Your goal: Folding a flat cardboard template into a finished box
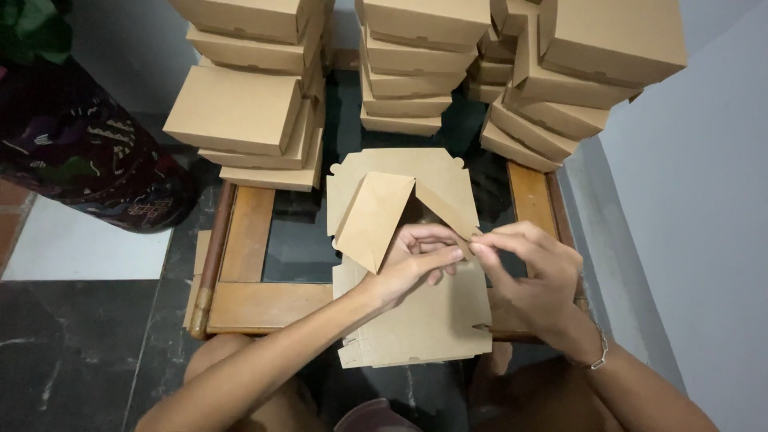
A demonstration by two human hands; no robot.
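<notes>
Flat kraft cardboard box blank (416, 320) lies partly folded on the wood-framed glass tabletop (248, 240), near edge hanging over toward the person's knees. Left hand (412, 260) sits in the middle of the blank, fingers curled shut on a side flap (376, 216), which stands up tilted. Right hand (532, 280) pinches, thumb + forefinger together, the flap edge just beside the left fingertips. Stacks of finished cardboard boxes (240, 112) crowd the far side of the tabletop. Patterned dark cloth (88, 152) at far left.
</notes>
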